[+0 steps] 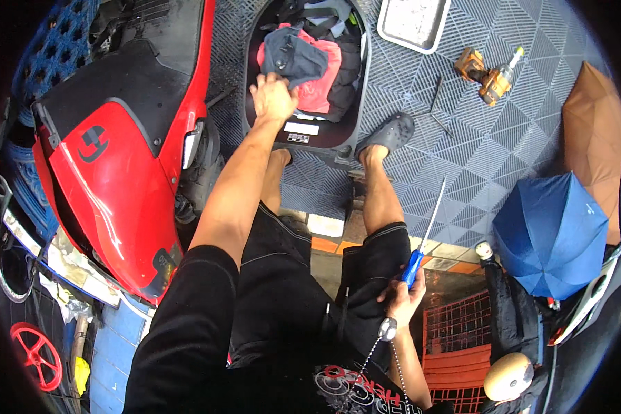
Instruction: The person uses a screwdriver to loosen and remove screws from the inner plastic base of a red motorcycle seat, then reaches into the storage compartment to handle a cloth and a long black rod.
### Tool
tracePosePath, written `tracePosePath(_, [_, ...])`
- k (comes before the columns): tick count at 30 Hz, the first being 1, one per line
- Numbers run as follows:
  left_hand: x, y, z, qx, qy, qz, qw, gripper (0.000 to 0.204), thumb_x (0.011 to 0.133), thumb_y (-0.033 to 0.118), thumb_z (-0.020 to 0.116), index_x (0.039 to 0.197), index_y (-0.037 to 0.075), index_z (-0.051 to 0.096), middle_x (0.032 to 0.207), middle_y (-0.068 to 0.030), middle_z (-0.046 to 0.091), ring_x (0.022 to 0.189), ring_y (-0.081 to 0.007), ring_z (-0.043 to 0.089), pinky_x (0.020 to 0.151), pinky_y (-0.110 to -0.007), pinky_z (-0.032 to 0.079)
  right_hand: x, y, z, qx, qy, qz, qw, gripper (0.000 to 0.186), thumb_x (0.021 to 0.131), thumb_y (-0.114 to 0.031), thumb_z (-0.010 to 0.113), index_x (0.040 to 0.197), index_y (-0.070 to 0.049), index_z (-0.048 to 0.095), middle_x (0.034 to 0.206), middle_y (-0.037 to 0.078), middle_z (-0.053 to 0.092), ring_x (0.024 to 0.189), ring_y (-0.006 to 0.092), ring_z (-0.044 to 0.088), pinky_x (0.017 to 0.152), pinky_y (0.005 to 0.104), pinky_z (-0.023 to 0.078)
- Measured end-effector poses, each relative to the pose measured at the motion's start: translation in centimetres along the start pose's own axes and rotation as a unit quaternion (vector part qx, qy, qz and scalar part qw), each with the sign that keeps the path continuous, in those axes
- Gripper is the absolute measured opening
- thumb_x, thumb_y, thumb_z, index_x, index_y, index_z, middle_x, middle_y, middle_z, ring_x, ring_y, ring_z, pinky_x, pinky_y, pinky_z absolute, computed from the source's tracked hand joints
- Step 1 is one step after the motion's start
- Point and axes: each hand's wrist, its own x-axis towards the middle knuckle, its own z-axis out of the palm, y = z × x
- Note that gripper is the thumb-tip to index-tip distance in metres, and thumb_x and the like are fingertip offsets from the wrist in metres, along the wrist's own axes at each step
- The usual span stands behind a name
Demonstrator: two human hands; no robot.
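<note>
The left hand (pixel 274 100), fingers loosely spread, rests at the near-left edge of a dark cloth (pixel 300 58) inside a black tub (pixel 331 132). The right hand (pixel 403 297), farther off, grips a screwdriver (pixel 414 266), shaft slanting forward-right, outside the tub's right edge.

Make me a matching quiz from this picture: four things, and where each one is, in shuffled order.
Things:
1. Blue-handled screwdriver
2. Power drill
3. Dark grey cloth
4. Red spoked wheel

Places:
A. In the black bin, touched by the left hand
B. Near the lower left of the picture
C. In the right hand
D. Lying on the grey floor mat

Right pairs: 1-C, 2-D, 3-A, 4-B.
</note>
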Motion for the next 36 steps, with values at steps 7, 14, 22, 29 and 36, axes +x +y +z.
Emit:
tracePosePath(7, [-0.1,-0.8,0.2,-0.110,0.013,-0.117,0.987,0.048,0.089,0.044,0.054,0.116,0.006,0.066,0.121,-0.0208,0.061,0.115,-0.0367,0.057,0.094,-0.052,0.043,0.4,-0.5,0.5,-0.008,-0.003,-0.009,1.000,0.023,0.083,-0.004,0.047,0.105,0.000,0.047,0.062,0.003,0.048,0.041,0.0112,0.048,0.037,0.0267,0.047])
tracePosePath(14, [4.1,-1.9,-0.1,-0.322,0.109,-0.143,0.929,0.067,0.067,0.016,0.083,0.125,-0.002,0.054,0.104,-0.0224,0.065,0.103,-0.0376,0.063,0.092,-0.043,0.050,0.3,0.3,0.5,-0.016,0.002,-0.016,1.000,0.027,0.087,-0.012,0.050,0.110,0.002,0.045,0.059,0.003,0.049,0.040,0.0107,0.047,0.037,0.0261,0.046])
tracePosePath(22, [4.7,-1.2,1.9,-0.210,0.181,-0.064,0.959,0.046,0.072,0.014,0.077,0.116,0.010,0.063,0.122,-0.0211,0.053,0.113,-0.0387,0.054,0.094,-0.044,0.047,0.4,-0.2,1.0,-0.032,-0.008,-0.023,0.999,0.034,0.085,-0.008,0.047,0.117,0.002,0.044,0.062,0.002,0.047,0.040,0.0098,0.046,0.036,0.0264,0.047])
tracePosePath(29, [5.0,-2.2,3.0,-0.197,0.135,-0.013,0.971,0.026,0.084,0.014,0.066,0.109,0.013,0.069,0.105,-0.0154,0.063,0.097,-0.0360,0.063,0.083,-0.045,0.052,0.8,-0.1,0.6,-0.028,-0.015,-0.012,0.999,0.031,0.084,-0.008,0.049,0.114,0.001,0.044,0.066,0.004,0.050,0.041,0.0110,0.048,0.036,0.0263,0.047])
tracePosePath(36, [6.9,-3.1,2.1,-0.159,0.070,-0.013,0.985,0.025,0.090,0.021,0.056,0.112,0.013,0.068,0.101,-0.0203,0.066,0.092,-0.0398,0.066,0.082,-0.047,0.053,0.7,0.1,0.9,-0.025,0.004,-0.035,0.999,0.038,0.089,-0.025,0.059,0.113,0.001,0.045,0.064,0.003,0.050,0.041,0.0105,0.048,0.035,0.0252,0.045])
